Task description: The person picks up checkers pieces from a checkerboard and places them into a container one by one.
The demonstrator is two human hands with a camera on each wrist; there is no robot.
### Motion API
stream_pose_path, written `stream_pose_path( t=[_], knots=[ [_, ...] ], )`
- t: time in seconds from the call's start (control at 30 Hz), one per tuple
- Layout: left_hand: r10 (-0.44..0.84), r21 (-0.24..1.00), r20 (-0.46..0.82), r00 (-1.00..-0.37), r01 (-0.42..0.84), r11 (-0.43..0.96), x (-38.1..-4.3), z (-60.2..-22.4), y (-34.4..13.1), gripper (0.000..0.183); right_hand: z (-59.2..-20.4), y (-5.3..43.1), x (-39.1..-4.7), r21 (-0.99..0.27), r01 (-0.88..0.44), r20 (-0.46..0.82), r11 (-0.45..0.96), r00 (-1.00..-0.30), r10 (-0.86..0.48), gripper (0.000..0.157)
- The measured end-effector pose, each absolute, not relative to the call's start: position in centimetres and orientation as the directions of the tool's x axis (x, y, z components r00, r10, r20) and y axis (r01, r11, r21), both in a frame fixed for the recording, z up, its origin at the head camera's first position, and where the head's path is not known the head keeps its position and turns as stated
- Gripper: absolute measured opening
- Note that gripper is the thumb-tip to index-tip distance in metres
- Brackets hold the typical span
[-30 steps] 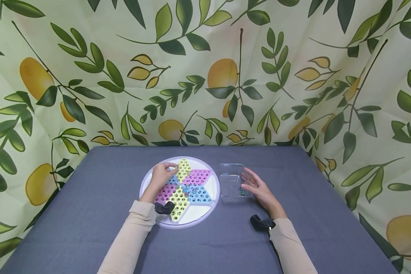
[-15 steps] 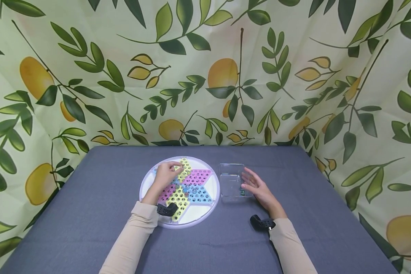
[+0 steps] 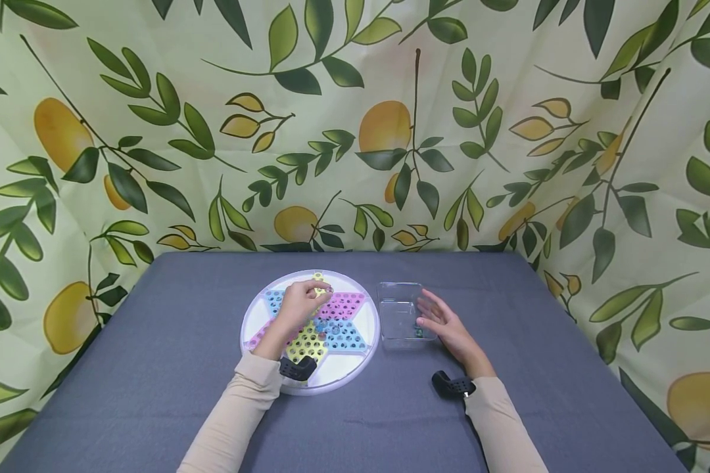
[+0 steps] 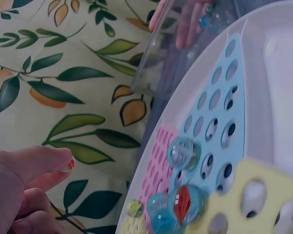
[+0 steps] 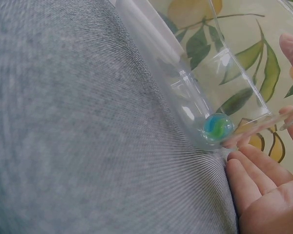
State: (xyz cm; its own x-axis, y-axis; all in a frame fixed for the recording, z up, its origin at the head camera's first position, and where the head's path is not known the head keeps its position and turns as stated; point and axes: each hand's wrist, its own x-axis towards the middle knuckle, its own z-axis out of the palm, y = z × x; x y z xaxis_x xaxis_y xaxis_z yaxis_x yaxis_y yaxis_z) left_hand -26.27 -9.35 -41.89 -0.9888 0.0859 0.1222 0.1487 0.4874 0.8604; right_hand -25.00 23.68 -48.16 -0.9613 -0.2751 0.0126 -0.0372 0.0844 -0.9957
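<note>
My left hand [image 3: 300, 303] is above the upper part of a round white Chinese checkers board [image 3: 363, 322]. Between its thumb and forefinger it pinches a small clear marble [image 4: 70, 166] with red in it, mostly hidden by the fingertips. Several glass marbles sit near the board's middle, among them a clear bluish one [image 4: 183, 153] and one with a red core [image 4: 188, 204]. To the right, my right hand [image 3: 449, 328] lies against the right side of a clear plastic box [image 3: 398, 339], fingers loosely extended. A blue-green marble [image 5: 218, 126] lies in the box's near right corner.
A grey cloth [image 3: 367, 427] covers the table. Behind it hangs a curtain [image 3: 331, 164] printed with leaves and lemons. The box stands close to the board's right edge. Both wrists wear black camera bands.
My left hand has moved rightward across the top of the board, still pinching the marble. My right hand and the box have stayed put.
</note>
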Motion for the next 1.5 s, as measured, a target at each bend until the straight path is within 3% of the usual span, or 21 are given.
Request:
stream_pose_path(
  t=[0.53, 0.87, 1.5],
  knots=[
    [0.167, 0.864, 0.130, -0.977, 0.194, 0.465, -24.5, -41.9, -5.9, 0.026, -48.0, 23.8, -24.9, -0.987, -0.028, -0.016, 0.156, -0.960, -0.279, 0.076],
    [0.281, 0.836, 0.261, -0.924, 0.362, 0.412, -23.5, -42.1, -3.1, 0.021, -48.0, 23.7, -24.7, -0.991, -0.036, -0.002, 0.129, -0.959, -0.284, 0.074],
    [0.373, 0.818, 0.268, -0.888, 0.414, 0.399, -21.7, -43.6, 0.2, 0.018, -48.2, 23.8, -24.7, -0.984, -0.018, -0.027, 0.178, -0.968, -0.249, 0.076]
  ],
)
